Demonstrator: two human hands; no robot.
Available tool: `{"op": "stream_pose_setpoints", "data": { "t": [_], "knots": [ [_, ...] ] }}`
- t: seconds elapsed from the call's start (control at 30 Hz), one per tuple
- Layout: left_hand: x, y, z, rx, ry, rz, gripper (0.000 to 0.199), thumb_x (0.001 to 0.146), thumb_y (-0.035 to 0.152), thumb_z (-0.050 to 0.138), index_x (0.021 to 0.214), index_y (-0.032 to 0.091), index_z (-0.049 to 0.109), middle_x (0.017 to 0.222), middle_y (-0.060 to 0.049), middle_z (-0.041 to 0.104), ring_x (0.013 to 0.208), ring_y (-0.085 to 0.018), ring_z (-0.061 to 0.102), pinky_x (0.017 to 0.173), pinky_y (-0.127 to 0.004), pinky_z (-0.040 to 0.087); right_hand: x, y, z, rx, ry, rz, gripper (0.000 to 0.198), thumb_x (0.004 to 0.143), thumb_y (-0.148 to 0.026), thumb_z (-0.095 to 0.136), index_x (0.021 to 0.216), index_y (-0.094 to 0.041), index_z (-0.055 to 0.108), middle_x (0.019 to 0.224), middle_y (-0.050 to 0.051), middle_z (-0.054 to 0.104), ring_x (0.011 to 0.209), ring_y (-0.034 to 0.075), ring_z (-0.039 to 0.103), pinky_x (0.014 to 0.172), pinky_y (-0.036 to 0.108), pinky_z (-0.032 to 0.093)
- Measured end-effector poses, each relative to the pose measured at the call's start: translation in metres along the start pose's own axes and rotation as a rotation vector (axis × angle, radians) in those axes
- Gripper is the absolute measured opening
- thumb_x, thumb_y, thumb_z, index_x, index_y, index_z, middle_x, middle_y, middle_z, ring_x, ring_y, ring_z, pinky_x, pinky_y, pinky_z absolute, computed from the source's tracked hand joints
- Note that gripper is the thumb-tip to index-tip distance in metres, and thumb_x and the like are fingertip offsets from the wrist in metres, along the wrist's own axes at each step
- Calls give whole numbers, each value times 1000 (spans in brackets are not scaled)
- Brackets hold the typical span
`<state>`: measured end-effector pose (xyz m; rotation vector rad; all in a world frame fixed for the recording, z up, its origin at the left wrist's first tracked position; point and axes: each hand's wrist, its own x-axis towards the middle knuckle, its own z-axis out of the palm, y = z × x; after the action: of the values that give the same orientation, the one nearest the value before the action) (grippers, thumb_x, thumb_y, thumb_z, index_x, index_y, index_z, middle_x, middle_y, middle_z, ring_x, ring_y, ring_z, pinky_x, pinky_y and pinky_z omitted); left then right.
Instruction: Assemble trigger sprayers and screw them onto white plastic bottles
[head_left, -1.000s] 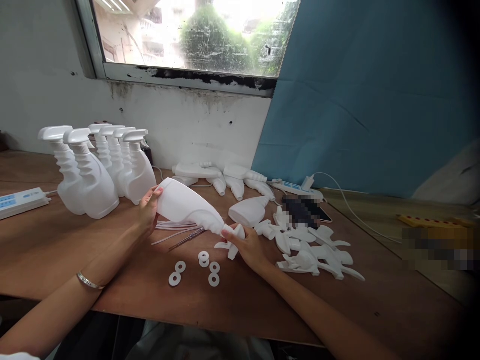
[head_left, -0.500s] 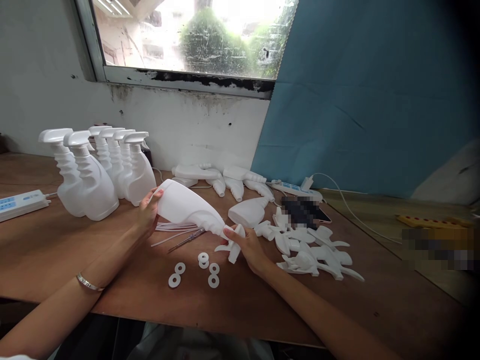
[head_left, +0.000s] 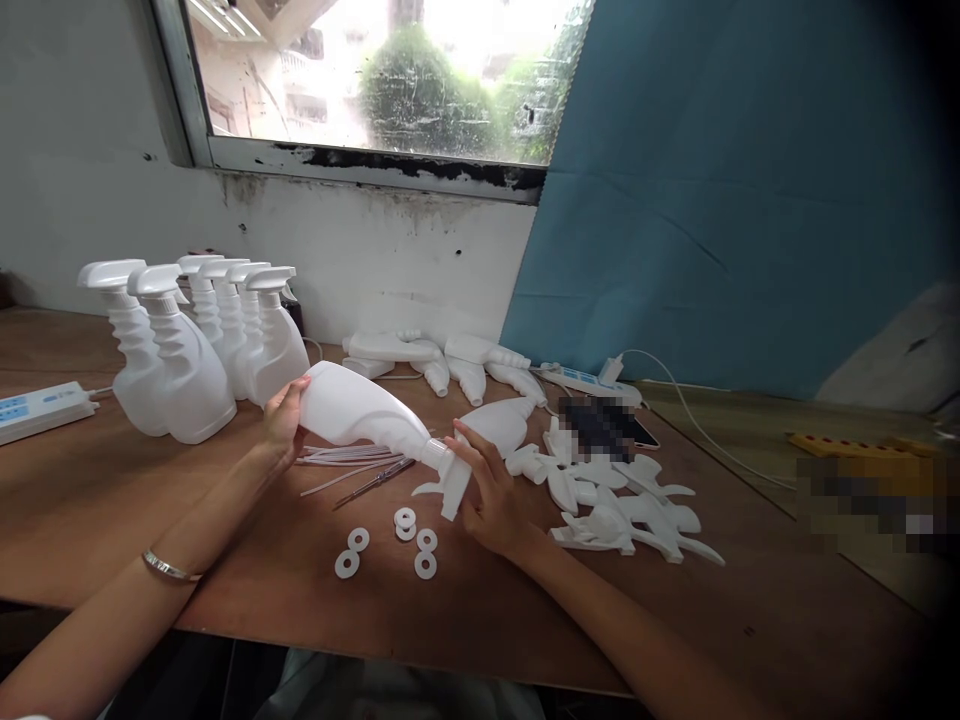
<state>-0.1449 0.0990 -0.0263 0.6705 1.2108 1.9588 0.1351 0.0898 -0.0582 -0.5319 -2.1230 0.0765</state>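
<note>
Nearest on the brown table [head_left: 525, 635] lie flat white rings [head_left: 339, 571], in three close groups, the middle pair overlapping. Just beyond them a white spray head [head_left: 454, 490] points its nozzle end down toward the tabletop, its collar at the neck of the tilted white bottle [head_left: 360, 405], which is held above the table between the two hands. The right hand [head_left: 491, 490] lies against the back of the spray head, fingers bent and a little spread; how firmly they close on it cannot be told. The left hand [head_left: 285, 420] grips the bottle by its broad base end, fingers closed around the edge. The bottle's white walls hide whatever may be inside. Under it lie a screwdriver [head_left: 367, 487] and a bundle of thin white tubes [head_left: 341, 456]. To the right is a loose heap of spray heads [head_left: 615, 500], with a lying bottle [head_left: 504, 425] behind the right hand and a dark, blurred device [head_left: 600, 425] near it. On the left, six standing bottles [head_left: 196, 385] are grouped upright, each topped with a spray head, their contents likewise hidden. Farther back, more bottles [head_left: 386, 346] lie on their sides by the wall [head_left: 390, 260], beside a power strip [head_left: 577, 380], below the window [head_left: 420, 90] and left of a blue curtain [head_left: 697, 200].
</note>
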Motion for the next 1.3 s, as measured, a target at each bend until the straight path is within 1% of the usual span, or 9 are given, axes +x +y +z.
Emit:
{"op": "stream_pose_setpoints", "data": {
  "t": [0.17,0.27,0.4,0.53,0.67,0.93,1.03,1.13,1.3],
  "knots": [
    [2,-5,-1,-32,-19,-8,28,59,34,67,80,16,62,66,0,57,52,-11,50,44,-21,41,1,10,-1,-182,63,-163,52,76,-6,43,125,-22,40,128,10,45,115,24,43,92,43,41],
    [4,-7,-3,-30,-17,10,27,60,35,66,80,17,63,66,-1,57,52,-12,51,44,-22,40,1,12,-4,-144,27,-127,44,81,-12,42,124,-21,43,118,9,54,110,22,48,90,40,42],
    [3,-7,-3,-24,-15,114,27,62,36,64,81,17,62,66,-1,58,58,-15,53,48,-24,43,1,9,-3,1,-42,274,24,83,-33,47,95,-17,61,83,7,64,75,20,57,68,32,46],
    [0,-5,-1,7,-18,207,28,64,39,63,82,18,59,64,-1,57,62,-17,55,53,-24,44,5,3,3,289,-65,678,46,82,-52,42,56,-17,56,54,1,55,52,15,49,55,28,41],
    [0,-3,0,13,-6,249,29,65,41,62,82,18,58,62,1,55,59,-15,53,55,-24,43,9,1,8,639,-85,821,50,78,-58,42,56,-16,59,53,3,59,56,17,55,61,30,45],
    [-6,2,-2,243,78,369,29,69,44,58,82,19,60,63,2,51,58,-13,46,52,-21,36,3,4,19,905,-84,952,46,72,-59,52,63,-15,60,61,6,64,58,18,61,53,27,46],
    [-10,6,-4,418,100,490,29,73,43,53,87,19,62,72,0,56,66,-15,49,56,-22,36,2,3,21,966,-68,986,46,71,-58,54,65,-13,60,63,7,65,61,19,63,52,26,46],
    [-14,9,-5,440,66,559,31,77,39,49,97,18,60,86,-4,60,76,-18,53,62,-24,39,2,2,21,1004,-68,990,46,71,-57,56,66,-12,60,65,8,64,65,19,64,52,25,46],
    [-19,10,-5,590,61,802,37,78,32,48,112,19,53,110,-8,56,102,-24,50,86,-33,38,2,0,22,1048,-79,973,48,69,-59,56,66,-12,61,66,8,65,69,19,64,53,24,45]
  ]
}}
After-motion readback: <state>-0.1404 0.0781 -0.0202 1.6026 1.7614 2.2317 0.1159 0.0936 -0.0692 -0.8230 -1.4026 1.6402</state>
